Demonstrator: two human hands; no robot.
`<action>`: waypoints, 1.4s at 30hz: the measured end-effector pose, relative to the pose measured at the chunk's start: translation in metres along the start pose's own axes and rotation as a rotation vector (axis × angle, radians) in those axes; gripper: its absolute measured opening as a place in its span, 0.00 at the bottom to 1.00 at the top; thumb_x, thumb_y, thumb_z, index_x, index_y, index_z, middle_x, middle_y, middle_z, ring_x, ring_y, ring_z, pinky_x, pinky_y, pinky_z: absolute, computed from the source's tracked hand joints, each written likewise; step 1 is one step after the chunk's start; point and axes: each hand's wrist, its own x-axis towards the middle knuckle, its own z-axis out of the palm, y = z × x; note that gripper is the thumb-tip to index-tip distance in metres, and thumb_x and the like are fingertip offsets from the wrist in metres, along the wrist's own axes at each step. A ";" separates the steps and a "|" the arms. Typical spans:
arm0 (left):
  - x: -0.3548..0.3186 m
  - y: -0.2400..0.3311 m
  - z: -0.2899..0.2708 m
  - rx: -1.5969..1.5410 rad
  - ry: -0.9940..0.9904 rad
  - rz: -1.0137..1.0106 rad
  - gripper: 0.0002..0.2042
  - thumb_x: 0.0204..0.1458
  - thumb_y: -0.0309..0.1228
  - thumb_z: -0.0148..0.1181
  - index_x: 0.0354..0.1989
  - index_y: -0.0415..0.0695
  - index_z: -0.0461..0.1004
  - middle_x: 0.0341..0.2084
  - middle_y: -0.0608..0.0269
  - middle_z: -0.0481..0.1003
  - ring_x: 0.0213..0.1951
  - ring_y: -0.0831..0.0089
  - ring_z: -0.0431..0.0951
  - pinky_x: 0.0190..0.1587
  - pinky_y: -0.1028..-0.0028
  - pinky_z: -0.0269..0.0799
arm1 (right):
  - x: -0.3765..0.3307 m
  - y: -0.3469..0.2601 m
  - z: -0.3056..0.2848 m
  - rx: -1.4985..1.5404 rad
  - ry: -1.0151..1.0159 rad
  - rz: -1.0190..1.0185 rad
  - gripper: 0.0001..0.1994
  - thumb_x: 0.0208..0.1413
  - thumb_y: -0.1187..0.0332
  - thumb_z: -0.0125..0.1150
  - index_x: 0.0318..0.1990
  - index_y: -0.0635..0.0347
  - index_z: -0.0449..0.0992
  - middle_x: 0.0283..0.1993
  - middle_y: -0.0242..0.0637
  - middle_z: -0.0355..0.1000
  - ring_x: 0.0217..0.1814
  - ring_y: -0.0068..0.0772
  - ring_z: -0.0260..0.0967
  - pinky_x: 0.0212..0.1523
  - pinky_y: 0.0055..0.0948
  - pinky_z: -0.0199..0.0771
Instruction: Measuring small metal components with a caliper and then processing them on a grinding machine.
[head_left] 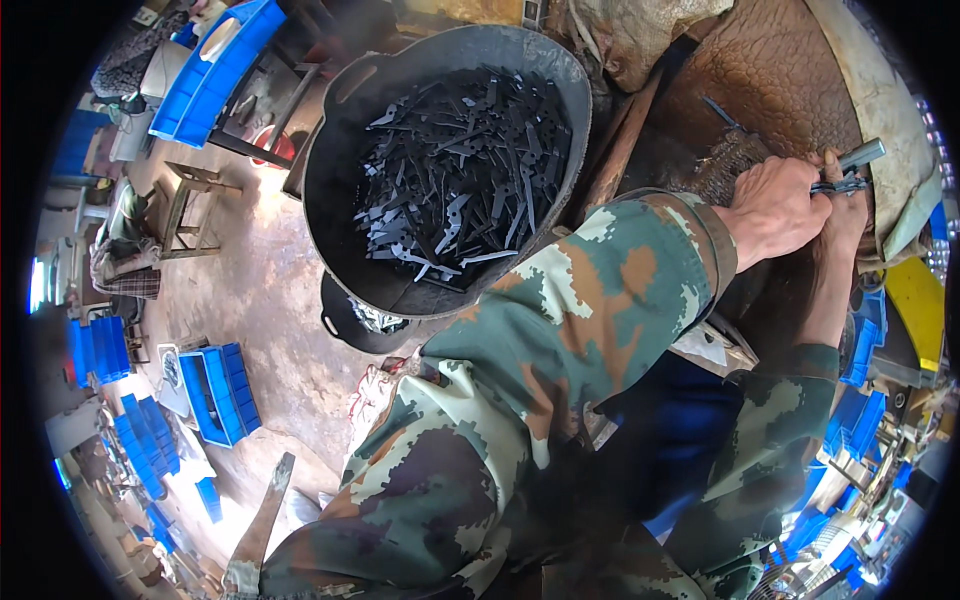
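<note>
My left hand (775, 212) and my right hand (846, 212) meet at the upper right, touching each other. The left hand's fingers are closed, and the right hand's fingers are wrapped in close beside them. Between and just past the fingertips shows a small dark metal piece (840, 186); its exact kind is hard to make out, and the fingers cover part of it. A grey metal rod (864, 153) juts out just beyond the hands. To the left stands a large black bucket (330, 215), with many thin dark metal pieces (470, 170) heaped inside.
A worn brown leathery surface (770, 65) lies beyond my hands, with a thin dark metal piece (718, 110) on it. A wooden bar (625, 150) runs beside the bucket. Blue bins (220, 395) and a wooden stool (190, 210) stand on the floor at left.
</note>
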 end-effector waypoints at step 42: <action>0.001 -0.003 -0.047 0.304 -0.126 0.045 0.14 0.53 0.39 0.58 0.32 0.38 0.78 0.20 0.50 0.75 0.26 0.59 0.76 0.34 0.64 0.70 | -0.198 -0.048 -0.027 -0.387 -0.567 -0.284 0.15 0.45 0.75 0.73 0.41 0.63 0.77 0.50 0.40 0.76 0.49 0.36 0.75 0.48 0.32 0.76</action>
